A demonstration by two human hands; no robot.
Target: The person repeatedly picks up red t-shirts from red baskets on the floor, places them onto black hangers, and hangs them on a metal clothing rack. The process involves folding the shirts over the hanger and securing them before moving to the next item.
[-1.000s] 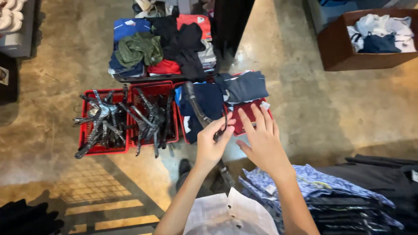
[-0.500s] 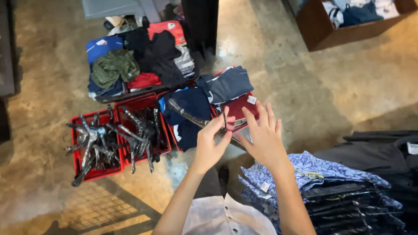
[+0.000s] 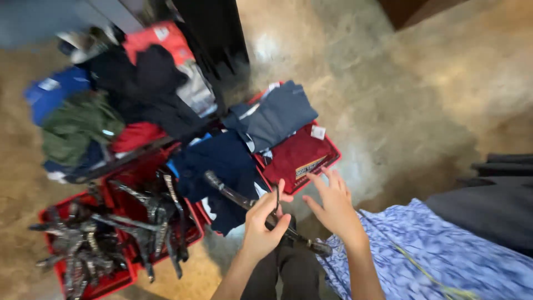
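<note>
While the left hand [image 3: 264, 222] grips a dark hanger [image 3: 244, 203] at its hook, the right hand [image 3: 332, 204] hovers open beside it; step judged: hanger handling, blue patterned garment [image 3: 438, 255] adjacent.

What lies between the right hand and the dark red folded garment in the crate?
Nothing: in the head view the right hand hovers open just below the dark red garment, with only the red crate's rim between.

Right hand [image 3: 332, 203] now off the hanger [image 3: 261, 214]
</note>
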